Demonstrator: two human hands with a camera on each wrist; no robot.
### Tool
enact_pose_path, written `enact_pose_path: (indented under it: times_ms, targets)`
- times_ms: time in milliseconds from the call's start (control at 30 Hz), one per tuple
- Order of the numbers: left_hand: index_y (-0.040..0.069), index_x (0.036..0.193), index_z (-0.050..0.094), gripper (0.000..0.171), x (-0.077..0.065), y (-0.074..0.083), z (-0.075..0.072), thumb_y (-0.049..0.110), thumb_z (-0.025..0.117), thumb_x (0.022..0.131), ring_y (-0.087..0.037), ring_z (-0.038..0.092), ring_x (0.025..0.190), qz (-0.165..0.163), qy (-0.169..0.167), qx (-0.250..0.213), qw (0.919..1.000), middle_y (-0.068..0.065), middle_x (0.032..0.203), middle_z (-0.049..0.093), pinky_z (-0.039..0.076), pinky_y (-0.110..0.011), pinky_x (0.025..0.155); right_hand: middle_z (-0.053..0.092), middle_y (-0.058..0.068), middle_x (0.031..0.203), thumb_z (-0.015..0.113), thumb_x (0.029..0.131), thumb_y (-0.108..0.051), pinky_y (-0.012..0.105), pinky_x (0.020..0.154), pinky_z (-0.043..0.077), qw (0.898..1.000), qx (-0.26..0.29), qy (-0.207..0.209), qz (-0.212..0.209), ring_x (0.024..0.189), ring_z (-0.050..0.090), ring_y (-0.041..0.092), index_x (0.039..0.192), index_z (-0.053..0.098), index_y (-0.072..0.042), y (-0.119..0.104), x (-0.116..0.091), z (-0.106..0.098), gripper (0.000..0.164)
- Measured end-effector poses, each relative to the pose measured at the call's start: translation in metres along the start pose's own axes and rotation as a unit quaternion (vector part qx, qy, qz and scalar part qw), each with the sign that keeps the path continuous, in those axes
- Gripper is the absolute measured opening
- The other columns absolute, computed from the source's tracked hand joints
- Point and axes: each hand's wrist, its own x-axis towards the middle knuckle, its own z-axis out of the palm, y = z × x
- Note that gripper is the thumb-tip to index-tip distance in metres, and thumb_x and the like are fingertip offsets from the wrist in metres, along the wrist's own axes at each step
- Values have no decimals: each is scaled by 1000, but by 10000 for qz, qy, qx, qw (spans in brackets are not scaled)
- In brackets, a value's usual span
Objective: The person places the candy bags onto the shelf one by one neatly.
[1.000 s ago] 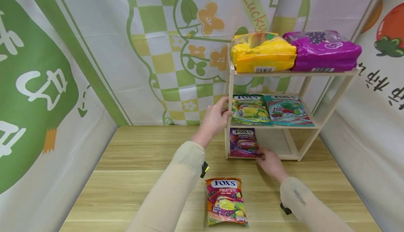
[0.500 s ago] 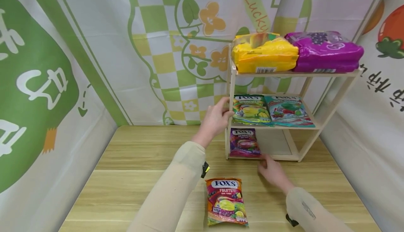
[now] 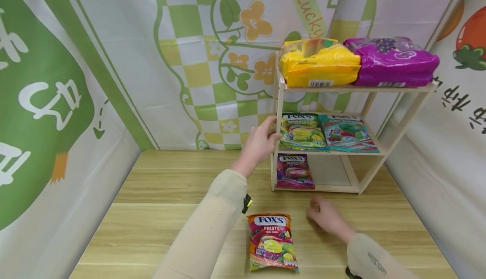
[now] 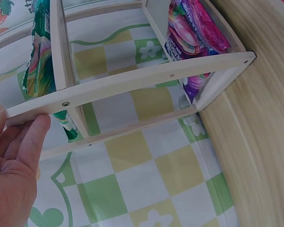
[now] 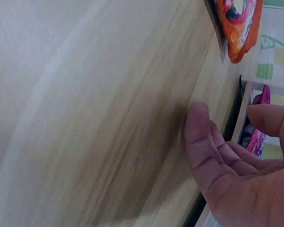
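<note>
My left hand holds the front left upright of a small wooden rack; in the left wrist view its thumb and fingers pinch that upright. A purple bag of berries candy lies at the left of the bottom shelf. Just in front of this shelf, over the table, is my right hand, its fingers loosely bent and holding nothing; the right wrist view shows a gap between thumb and fingers. An orange bag of fruits candy lies face up on the table, left of the right hand and nearer me.
On the middle shelf lean a yellow-green candy bag and a teal one. Yellow and purple packs sit on top. Printed cloth hangs around the wooden table.
The right hand has let go of the berries candy bag's lower right corner and drawn back toward me. The left hand stays on the upright.
</note>
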Motion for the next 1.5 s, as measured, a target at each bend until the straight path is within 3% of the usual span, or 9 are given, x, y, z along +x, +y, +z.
enact_pose_path:
  times_ms: [133, 433, 800, 1500]
  targets:
    - [12, 144, 50, 46, 0, 0, 0, 11, 64, 101, -28, 68, 118, 10, -1, 9, 10000, -19, 126, 69, 58, -37, 94, 62, 13, 73, 62, 100, -13, 37, 48, 56, 9978, 485, -258, 379, 53, 59, 23, 132, 51, 10, -3, -5, 4, 41]
    - [13, 143, 51, 44, 0, 1, 0, 11, 64, 101, -28, 69, 117, -26, -55, -4, 10000, -20, 126, 69, 58, -37, 94, 63, 17, 86, 63, 102, -23, 40, 51, 60, 9851, 1321, -714, 843, 61, 62, 25, 136, 48, 10, -7, -12, 10, 50]
    - [14, 145, 50, 47, 1, 1, 0, 12, 65, 101, -28, 69, 117, -82, -43, 13, 10000, -19, 128, 68, 60, -35, 91, 62, 18, 87, 63, 102, -28, 38, 50, 60, 9776, 1576, -1037, 930, 62, 62, 24, 132, 51, 7, -8, -16, 14, 48]
    - [13, 143, 50, 45, 1, 0, -1, 12, 64, 101, -28, 69, 116, 24, -59, 146, 9999, -19, 125, 70, 59, -38, 94, 63, 19, 90, 66, 100, -28, 40, 51, 60, 9742, 1637, -1193, 996, 62, 63, 26, 131, 51, 9, -16, -22, 24, 51]
